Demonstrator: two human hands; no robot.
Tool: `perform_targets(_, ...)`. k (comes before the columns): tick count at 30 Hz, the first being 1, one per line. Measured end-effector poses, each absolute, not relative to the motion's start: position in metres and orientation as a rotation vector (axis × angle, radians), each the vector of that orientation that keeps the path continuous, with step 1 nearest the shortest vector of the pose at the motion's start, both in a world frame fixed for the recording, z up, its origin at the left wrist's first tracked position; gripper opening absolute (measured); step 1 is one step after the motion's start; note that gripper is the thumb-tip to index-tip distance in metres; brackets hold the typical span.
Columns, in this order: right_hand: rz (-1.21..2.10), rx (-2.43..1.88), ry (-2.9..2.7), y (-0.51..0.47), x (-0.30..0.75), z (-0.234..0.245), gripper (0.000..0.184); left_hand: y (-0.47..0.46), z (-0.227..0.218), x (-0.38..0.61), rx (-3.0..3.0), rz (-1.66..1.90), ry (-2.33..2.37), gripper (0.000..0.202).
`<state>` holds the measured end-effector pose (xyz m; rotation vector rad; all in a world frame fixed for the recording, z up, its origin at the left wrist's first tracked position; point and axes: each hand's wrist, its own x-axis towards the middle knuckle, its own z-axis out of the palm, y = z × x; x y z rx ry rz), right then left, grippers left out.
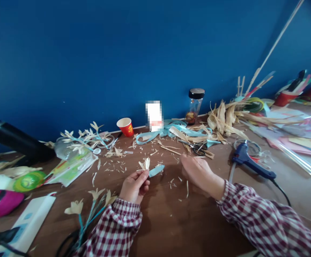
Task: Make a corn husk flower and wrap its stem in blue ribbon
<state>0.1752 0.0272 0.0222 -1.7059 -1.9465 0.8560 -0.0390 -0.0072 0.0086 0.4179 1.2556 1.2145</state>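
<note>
Cream scraps point(187, 189) surround left fingers point(142, 177) pinching a flower point(146, 164); right fingers point(185, 165), near scissors point(199, 149), are too blurred to tell.

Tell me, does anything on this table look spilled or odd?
Yes: pale scraps lie strewn across the table, some between the left hand and right hand, like spilled trimmings. The white shape by the wall also looks odd: it is blocky, so I can't identify it.

A red paper cup point(129, 129) and a black-lidded jar point(195, 105) stand near the blue wall point(112, 64).
</note>
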Motion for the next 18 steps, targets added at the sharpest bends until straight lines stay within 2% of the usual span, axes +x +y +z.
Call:
perform_targets(3,0.578,-1.712,-2.03,0.024,0.179,0.031,0.012,-0.006,0.007,-0.041,0.368,1.228,1.218,0.018)
perform_targets(5,0.517,-1.63,-2.04,0.019,0.177,0.039,0.011,-0.004,0.005,-0.042,0.342,1.247,1.198,0.015)
perform_targets(11,1.041,-1.213,-2.077,-0.013,0.151,0.041,0.021,-0.004,0.005,-0.04,0.331,1.291,1.178,0.015)
perform_targets(18,1.146,-1.229,-2.094,-0.023,0.141,0.011,0.021,-0.005,0.01,-0.04,0.267,1.334,1.146,0.012)
